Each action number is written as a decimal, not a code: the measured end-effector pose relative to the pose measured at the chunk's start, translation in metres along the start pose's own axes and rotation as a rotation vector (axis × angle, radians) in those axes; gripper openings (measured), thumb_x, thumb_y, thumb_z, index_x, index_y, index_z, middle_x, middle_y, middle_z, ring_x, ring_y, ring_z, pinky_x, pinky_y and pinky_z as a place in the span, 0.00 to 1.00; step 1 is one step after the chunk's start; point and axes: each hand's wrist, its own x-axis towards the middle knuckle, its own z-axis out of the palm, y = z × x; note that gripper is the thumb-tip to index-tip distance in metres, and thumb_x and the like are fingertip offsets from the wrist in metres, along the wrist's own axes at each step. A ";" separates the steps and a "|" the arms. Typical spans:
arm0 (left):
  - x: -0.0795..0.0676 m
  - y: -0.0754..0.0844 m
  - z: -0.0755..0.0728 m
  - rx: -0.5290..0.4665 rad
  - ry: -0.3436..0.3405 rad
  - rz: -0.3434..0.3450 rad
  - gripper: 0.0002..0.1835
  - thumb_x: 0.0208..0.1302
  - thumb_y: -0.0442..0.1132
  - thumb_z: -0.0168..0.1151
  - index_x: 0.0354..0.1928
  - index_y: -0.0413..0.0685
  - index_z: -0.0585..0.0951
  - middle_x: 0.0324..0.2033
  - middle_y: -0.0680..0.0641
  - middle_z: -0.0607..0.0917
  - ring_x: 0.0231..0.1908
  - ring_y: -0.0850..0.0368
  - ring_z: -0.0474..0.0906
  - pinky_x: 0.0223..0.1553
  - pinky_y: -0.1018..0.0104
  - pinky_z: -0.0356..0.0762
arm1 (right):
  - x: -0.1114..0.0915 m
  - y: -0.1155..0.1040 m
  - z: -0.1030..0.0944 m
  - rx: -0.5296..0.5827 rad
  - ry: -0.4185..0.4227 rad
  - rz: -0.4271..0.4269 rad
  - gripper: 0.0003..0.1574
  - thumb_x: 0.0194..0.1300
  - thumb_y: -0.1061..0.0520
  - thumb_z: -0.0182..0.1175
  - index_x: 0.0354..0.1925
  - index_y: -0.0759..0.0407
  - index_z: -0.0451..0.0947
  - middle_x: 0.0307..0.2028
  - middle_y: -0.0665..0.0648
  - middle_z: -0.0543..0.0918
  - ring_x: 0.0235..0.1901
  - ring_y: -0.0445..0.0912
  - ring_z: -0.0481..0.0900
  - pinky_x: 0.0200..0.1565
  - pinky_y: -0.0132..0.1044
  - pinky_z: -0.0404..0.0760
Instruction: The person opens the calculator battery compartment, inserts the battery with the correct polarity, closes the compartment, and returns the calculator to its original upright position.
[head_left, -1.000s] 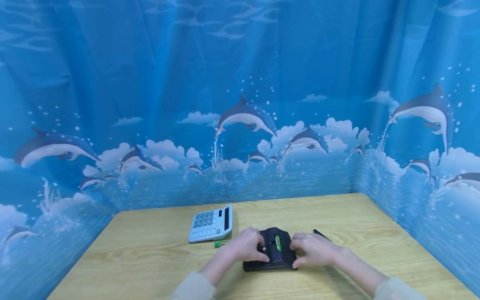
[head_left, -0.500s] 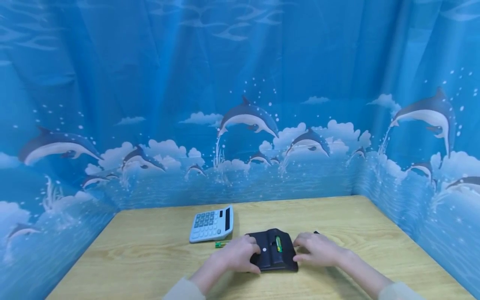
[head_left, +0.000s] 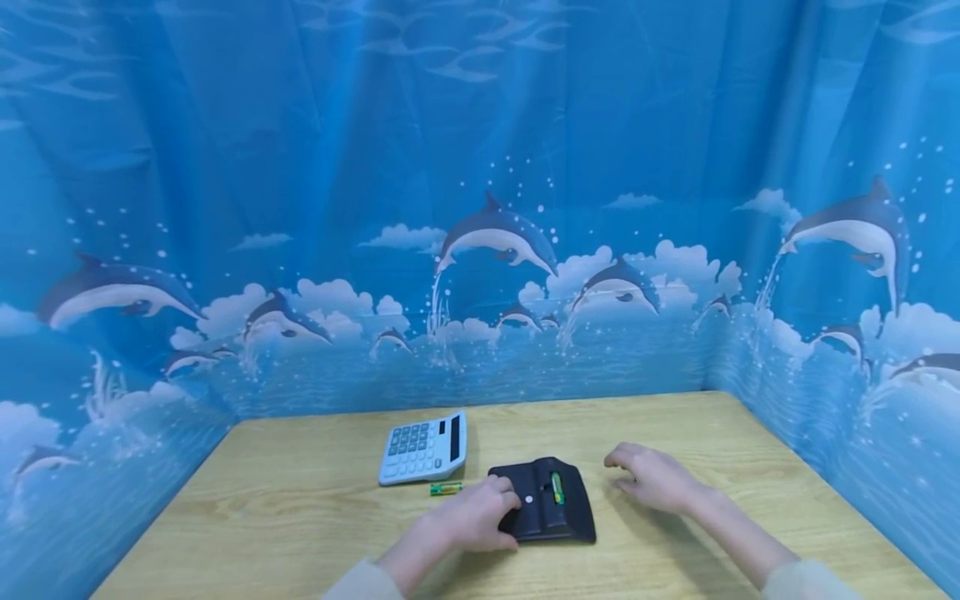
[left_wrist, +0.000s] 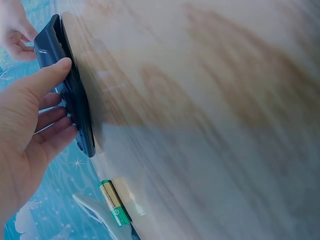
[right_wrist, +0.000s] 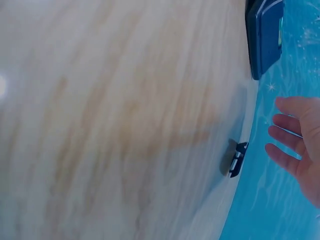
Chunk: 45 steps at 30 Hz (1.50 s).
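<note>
A black calculator-like device (head_left: 536,521) lies on the table with its underside up, a green battery (head_left: 557,489) in its open slot. My left hand (head_left: 480,512) holds its left side, the thumb at the near edge and the fingers bent over the top; the left wrist view shows the thumb and fingers against the device's edge. My right hand (head_left: 656,479) hovers apart from it to the right, fingers loosely bent, holding nothing. Below that hand, the right wrist view shows a small black piece (right_wrist: 238,159), perhaps a battery cover, on the table; the head view hides it.
A light blue calculator (head_left: 422,450) sits behind and left of the device, key side up. Near its front edge a loose green and gold battery (head_left: 446,489) lies on the wooden table (head_left: 300,500). A blue dolphin-print curtain (head_left: 337,208) encloses the back and sides.
My right hand has come away from the device's right side and moved right. My left hand has slid a little left along the device, baring more of its underside. The slotted battery stays put.
</note>
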 end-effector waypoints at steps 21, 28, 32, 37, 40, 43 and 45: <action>-0.001 0.000 0.000 -0.011 -0.012 -0.009 0.24 0.50 0.54 0.68 0.48 0.52 0.80 0.42 0.55 0.77 0.42 0.66 0.71 0.45 0.73 0.72 | -0.006 0.024 -0.005 0.015 -0.084 0.141 0.15 0.51 0.67 0.63 0.41 0.63 0.79 0.37 0.56 0.80 0.36 0.51 0.79 0.36 0.44 0.79; 0.000 0.000 0.001 -0.017 -0.018 -0.008 0.24 0.51 0.54 0.68 0.48 0.52 0.80 0.41 0.55 0.76 0.41 0.66 0.70 0.45 0.73 0.72 | -0.008 0.028 -0.009 0.048 -0.159 0.088 0.23 0.45 0.67 0.64 0.44 0.63 0.78 0.40 0.57 0.78 0.41 0.56 0.77 0.41 0.51 0.77; -0.001 -0.001 0.001 -0.011 -0.010 0.003 0.23 0.51 0.54 0.68 0.48 0.52 0.80 0.41 0.55 0.77 0.41 0.65 0.70 0.44 0.73 0.72 | -0.008 0.029 -0.012 0.083 -0.224 0.076 0.27 0.42 0.73 0.59 0.46 0.66 0.77 0.44 0.60 0.77 0.45 0.60 0.76 0.46 0.54 0.75; -0.001 -0.001 0.001 -0.008 0.003 0.027 0.22 0.51 0.54 0.68 0.46 0.51 0.81 0.40 0.56 0.76 0.41 0.65 0.70 0.43 0.73 0.72 | -0.006 0.029 -0.017 0.154 -0.329 0.139 0.37 0.36 0.81 0.48 0.50 0.70 0.74 0.51 0.66 0.74 0.52 0.65 0.70 0.52 0.58 0.68; -0.001 -0.001 0.001 -0.015 -0.001 0.024 0.22 0.51 0.53 0.68 0.46 0.51 0.81 0.41 0.56 0.76 0.41 0.66 0.70 0.43 0.73 0.72 | -0.005 0.028 -0.017 0.184 -0.366 0.183 0.38 0.39 0.83 0.46 0.52 0.70 0.73 0.54 0.68 0.72 0.55 0.67 0.67 0.55 0.59 0.64; -0.001 -0.001 0.001 -0.022 -0.009 0.014 0.22 0.51 0.53 0.68 0.47 0.51 0.80 0.41 0.56 0.76 0.41 0.66 0.70 0.44 0.74 0.72 | -0.005 0.028 -0.015 0.204 -0.365 0.188 0.36 0.40 0.84 0.47 0.52 0.71 0.72 0.53 0.69 0.72 0.54 0.67 0.67 0.55 0.59 0.65; 0.000 -0.001 0.001 -0.025 -0.012 0.009 0.23 0.51 0.53 0.68 0.47 0.51 0.80 0.41 0.56 0.76 0.41 0.66 0.70 0.44 0.74 0.72 | -0.006 0.029 -0.014 0.218 -0.357 0.192 0.35 0.41 0.84 0.48 0.51 0.72 0.72 0.52 0.69 0.73 0.54 0.67 0.68 0.54 0.59 0.65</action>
